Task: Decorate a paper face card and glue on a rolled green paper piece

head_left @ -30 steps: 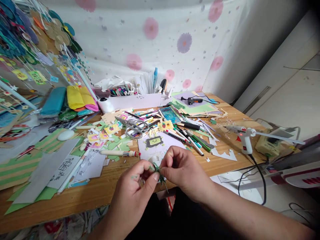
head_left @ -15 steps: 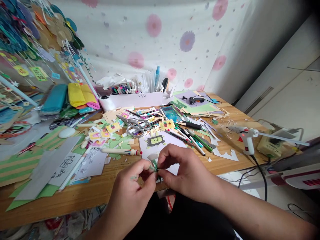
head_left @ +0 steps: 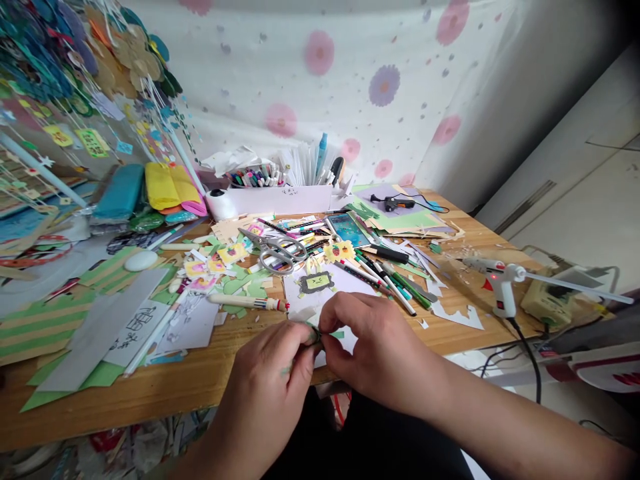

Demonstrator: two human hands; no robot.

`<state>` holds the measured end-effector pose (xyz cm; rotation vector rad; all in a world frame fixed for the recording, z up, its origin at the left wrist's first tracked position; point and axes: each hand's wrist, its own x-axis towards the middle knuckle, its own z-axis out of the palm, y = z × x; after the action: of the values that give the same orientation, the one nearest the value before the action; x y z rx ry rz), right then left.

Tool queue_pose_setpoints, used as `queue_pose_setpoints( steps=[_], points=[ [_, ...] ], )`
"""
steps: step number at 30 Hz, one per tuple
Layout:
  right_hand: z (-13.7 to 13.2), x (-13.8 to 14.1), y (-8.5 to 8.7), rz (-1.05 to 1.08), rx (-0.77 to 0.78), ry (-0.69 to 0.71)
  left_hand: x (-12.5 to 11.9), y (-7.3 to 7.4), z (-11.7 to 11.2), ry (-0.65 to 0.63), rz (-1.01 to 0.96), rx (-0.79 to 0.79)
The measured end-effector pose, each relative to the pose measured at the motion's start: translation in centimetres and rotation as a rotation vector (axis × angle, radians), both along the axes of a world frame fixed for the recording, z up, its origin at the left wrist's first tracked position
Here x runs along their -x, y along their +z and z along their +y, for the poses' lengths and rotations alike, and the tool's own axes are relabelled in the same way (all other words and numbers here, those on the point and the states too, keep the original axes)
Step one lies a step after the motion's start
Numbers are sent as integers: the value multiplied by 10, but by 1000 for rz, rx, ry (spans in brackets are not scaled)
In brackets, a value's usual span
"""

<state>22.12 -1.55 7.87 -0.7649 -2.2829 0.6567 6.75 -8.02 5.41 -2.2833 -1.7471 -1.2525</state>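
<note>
My left hand [head_left: 280, 370] and my right hand [head_left: 373, 340] meet at the table's front edge, thumbs and forefingers pinched together. Between the fingertips is a small dark green piece [head_left: 317, 336], mostly covered, so its kind does not show. Green smudges mark the left fingers. Under and beyond the hands lies a white sheet of paper [head_left: 295, 297]. On that sheet rests a grey-framed paper cutout with a drawn face [head_left: 317, 282]. A multicolour pen [head_left: 250, 302] lies to the left of the hands, and metal scissors [head_left: 275, 252] lie farther back.
Markers [head_left: 395, 283] are strewn right of the sheet. A white glue gun [head_left: 503, 283] stands at the right edge with its cord hanging down; a black glue gun [head_left: 395, 203] lies behind. Striped green paper [head_left: 45, 307] and scraps cover the left. Hanging ornaments [head_left: 90, 143] crowd the upper left.
The view has shifted slightly, so the table appears a little farther right. My fingers have closed more over the green piece, and less of it shows. A green strip now shows beside the right fingers.
</note>
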Motion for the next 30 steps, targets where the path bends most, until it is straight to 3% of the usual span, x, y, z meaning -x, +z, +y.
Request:
queue_pose_setpoints(
  steps=[10,16,24,30],
  points=[
    [1,7,-2,92,221,48,-3,-5,1,42,-48,-52],
    [2,10,-8,169,390,18,-6,-3,-2,57,-110,56],
    [2,6,-8,198,415,43,-3,-6,-5,101,-91,-13],
    [2,1,-2,238,429,87,-7,-5,-6,49,-69,-45]
  ],
)
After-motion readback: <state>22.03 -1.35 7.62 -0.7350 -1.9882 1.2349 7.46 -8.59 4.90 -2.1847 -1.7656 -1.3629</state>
